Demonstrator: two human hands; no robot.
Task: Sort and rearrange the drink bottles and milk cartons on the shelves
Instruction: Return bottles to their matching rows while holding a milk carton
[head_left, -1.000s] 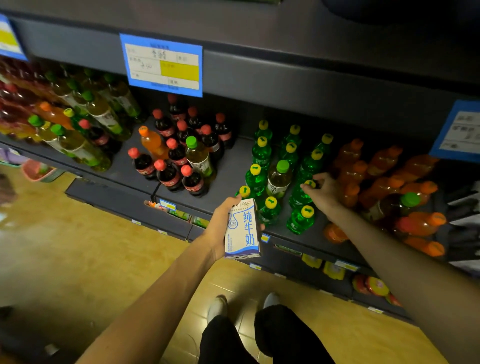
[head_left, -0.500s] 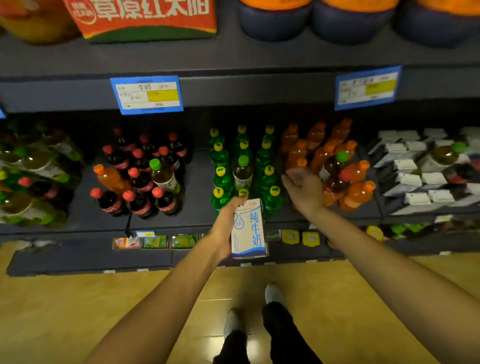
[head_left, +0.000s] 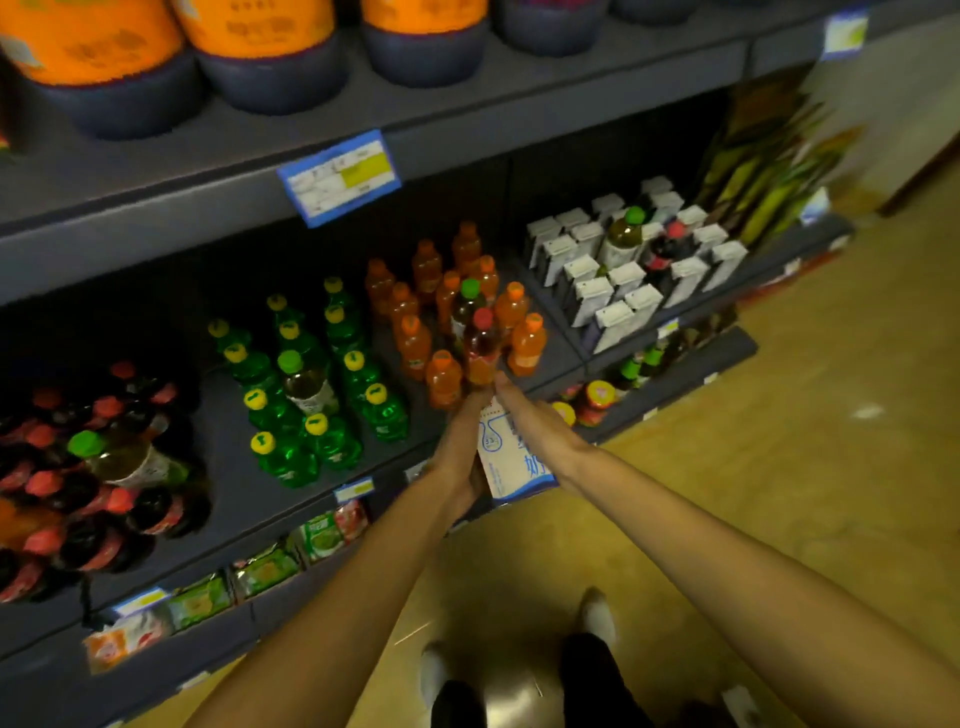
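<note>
Holding milk carton (head_left: 511, 457) in left hand (head_left: 460, 452) grip; right hand (head_left: 535, 421) fingers straight, touching red-capped bottle (head_left: 480, 348).

Both bare forearms stretched forward and converging. Left hand (head_left: 460, 457) wrapped round the left side of a milk carton (head_left: 511, 457), fingers curled behind it, palm against its edge. Right hand (head_left: 530, 421) lying across the carton's top and front face, crossing just right of the left hand's grip, fingers extended past the carton's upper end. Wrists nearly touching, right forearm angled in from the lower right, left from the lower left.
</note>
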